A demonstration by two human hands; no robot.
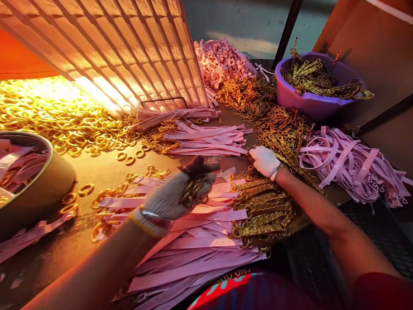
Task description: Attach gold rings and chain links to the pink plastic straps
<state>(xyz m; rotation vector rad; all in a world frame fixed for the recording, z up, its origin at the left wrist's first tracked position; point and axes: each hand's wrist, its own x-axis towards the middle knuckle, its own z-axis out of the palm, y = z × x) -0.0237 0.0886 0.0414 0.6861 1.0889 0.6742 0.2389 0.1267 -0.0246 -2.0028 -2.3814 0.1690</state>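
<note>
My left hand (176, 196), in a knitted glove with dark fingertips, is closed around several gold rings (195, 189), held above a layer of pink straps (200, 215). To the right, my right hand (265, 162) wears a white glove and reaches forward, its fingers pinched at the end of a pink strap (237, 150) from the bundle behind; its fingertips are partly hidden. Gold chains (264, 211) are joined to the right ends of the nearer straps. Loose gold rings (86, 189) lie left of the straps.
A ribbed plastic crate (129, 51) stands tilted over a heap of gold rings (64, 116). At left is a round tub (48, 185) of straps. Chains (280, 129) are piled beside a purple basin (309, 101); coiled straps (351, 168) lie right, small pink pieces (224, 60) behind.
</note>
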